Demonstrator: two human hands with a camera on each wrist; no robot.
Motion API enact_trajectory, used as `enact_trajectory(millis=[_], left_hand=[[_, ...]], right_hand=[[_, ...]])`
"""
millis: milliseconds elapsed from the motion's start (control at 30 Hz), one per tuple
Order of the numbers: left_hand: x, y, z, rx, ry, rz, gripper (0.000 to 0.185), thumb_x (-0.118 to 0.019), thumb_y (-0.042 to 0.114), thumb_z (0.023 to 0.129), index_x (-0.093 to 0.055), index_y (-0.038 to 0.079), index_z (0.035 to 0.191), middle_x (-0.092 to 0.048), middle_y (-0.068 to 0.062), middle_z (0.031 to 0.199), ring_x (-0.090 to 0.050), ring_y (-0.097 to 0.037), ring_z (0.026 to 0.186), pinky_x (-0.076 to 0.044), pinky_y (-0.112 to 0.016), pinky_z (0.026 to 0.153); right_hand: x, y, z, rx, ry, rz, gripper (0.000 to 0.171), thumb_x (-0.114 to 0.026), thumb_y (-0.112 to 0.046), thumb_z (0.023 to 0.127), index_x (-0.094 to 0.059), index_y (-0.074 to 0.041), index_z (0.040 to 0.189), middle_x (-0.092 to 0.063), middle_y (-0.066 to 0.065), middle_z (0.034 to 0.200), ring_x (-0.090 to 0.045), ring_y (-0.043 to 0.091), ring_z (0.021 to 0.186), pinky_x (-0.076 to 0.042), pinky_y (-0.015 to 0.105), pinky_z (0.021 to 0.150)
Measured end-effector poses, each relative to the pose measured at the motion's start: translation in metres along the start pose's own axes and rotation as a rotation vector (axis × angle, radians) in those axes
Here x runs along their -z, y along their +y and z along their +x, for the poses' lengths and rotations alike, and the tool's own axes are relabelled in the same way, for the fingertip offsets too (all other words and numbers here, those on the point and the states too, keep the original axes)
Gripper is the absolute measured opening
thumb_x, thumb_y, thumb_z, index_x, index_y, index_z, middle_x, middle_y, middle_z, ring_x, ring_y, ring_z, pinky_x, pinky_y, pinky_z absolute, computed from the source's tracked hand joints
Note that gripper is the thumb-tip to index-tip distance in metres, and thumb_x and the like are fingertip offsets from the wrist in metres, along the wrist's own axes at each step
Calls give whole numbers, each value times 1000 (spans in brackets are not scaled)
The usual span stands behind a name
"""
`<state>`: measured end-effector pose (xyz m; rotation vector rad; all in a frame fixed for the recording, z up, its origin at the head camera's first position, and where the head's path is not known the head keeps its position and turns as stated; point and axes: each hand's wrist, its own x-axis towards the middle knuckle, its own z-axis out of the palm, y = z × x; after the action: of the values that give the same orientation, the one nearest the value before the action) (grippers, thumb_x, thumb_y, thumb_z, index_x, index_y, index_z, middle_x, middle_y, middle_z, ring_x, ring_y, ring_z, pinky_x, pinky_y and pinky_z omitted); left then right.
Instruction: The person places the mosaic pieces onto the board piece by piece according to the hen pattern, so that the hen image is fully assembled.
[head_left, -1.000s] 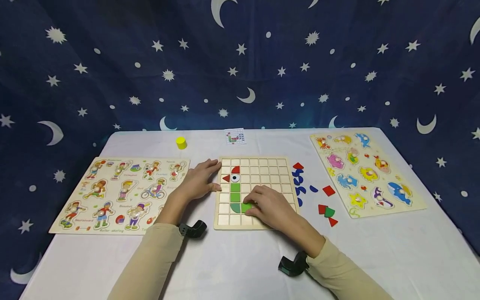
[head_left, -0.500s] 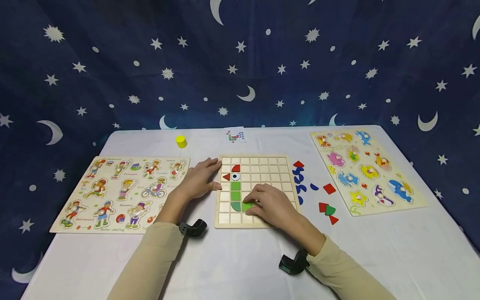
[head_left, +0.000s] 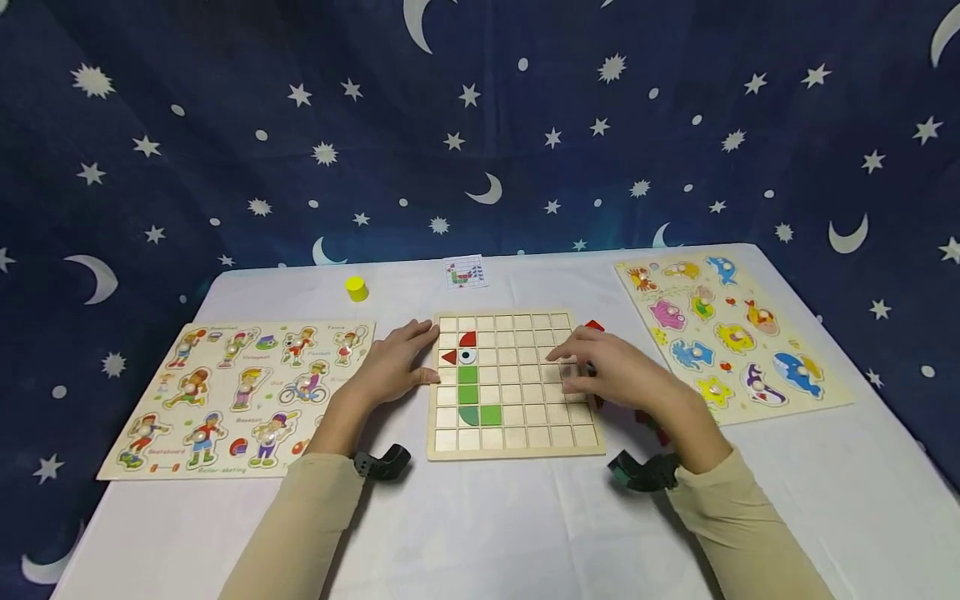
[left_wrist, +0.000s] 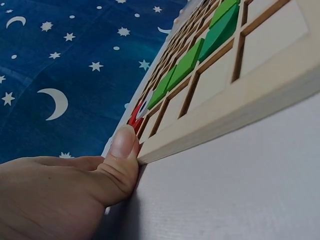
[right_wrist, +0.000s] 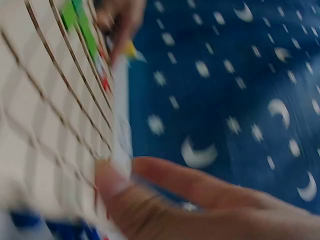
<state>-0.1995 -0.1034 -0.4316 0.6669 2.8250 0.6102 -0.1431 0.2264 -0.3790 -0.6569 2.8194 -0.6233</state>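
A wooden grid board [head_left: 525, 396] lies in the middle of the table. Set in its left cells are a red quarter-circle [head_left: 468, 339], a red triangle [head_left: 448, 357], an eye tile [head_left: 467, 356], several green squares [head_left: 468, 394] and a dark green quarter-circle [head_left: 469, 416]. My left hand [head_left: 390, 367] rests at the board's left edge, its thumb [left_wrist: 124, 144] touching the rim in the left wrist view. Above the board's right edge is my right hand [head_left: 630, 371], fingers bent loosely and apart, with nothing seen between them. It hides most of the loose pieces there; one red piece [head_left: 594, 325] shows.
A puzzle board with sports figures [head_left: 193, 446] lies at the left, another with sea animals [head_left: 720, 296] at the right. Behind the grid board lie a small picture card [head_left: 466, 272] and a yellow cylinder [head_left: 356, 288]. Blue pieces [right_wrist: 25, 219] blur beside the grid board.
My right hand has let go of the green square, which stays in its cell, and has moved right and away to the board's right edge. The left hand stays put.
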Motion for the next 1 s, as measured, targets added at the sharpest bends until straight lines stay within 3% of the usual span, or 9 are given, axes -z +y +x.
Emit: enact_trajectory(millis=[200,400,633,833,933,1000], left_hand=[[-1,1,0,-4,-5,2,80,-67,44,82,-34,14,148,-29,-9,156,-20,-33,146,-23,-63,109],[1,1,-1,-1,-14,6,79,-67,43,83,-33,14,149,-28,-9,156,-19,-32,146,-21,-64,109],[1,2,-1,-9,-22,5,78,-67,42,84,-33,14,149,-28,-9,156,-19,-32,146,-21,-64,109],[0,0,-1,-5,-20,9,78,-66,43,84,-33,15,149,-28,-8,156,-19,-32,146,-21,-65,109],[0,-2,0,-9,-19,10,78,-66,44,84,-33,15,149,-28,-8,156,-19,-32,146,-21,-64,109],[0,-2,1,-13,-18,11,78,-66,44,84,-33,15,149,-28,-8,156,-19,-31,146,-21,-64,109]], right_hand=[[34,44,-28,-217,-208,17,79,-85,-22,70,-48,-21,139,-44,13,121,-45,25,102,-48,38,80],[30,64,-34,-352,-308,3,109,-90,-26,58,-30,-25,150,-34,13,109,-40,25,96,-43,30,68],[16,66,-31,-379,-241,-9,121,-89,-34,56,-17,-22,153,-29,14,108,-40,27,94,-37,30,64],[7,63,-20,-310,-125,-19,123,-87,-44,56,-16,-21,154,-30,14,112,-40,28,97,-38,31,69],[6,61,-15,-267,-76,-31,112,-85,-47,62,-23,-23,152,-32,14,115,-43,28,97,-40,32,71],[9,60,-14,-247,-57,-30,95,-84,-44,67,-37,-21,146,-37,13,115,-45,27,95,-41,32,71]])
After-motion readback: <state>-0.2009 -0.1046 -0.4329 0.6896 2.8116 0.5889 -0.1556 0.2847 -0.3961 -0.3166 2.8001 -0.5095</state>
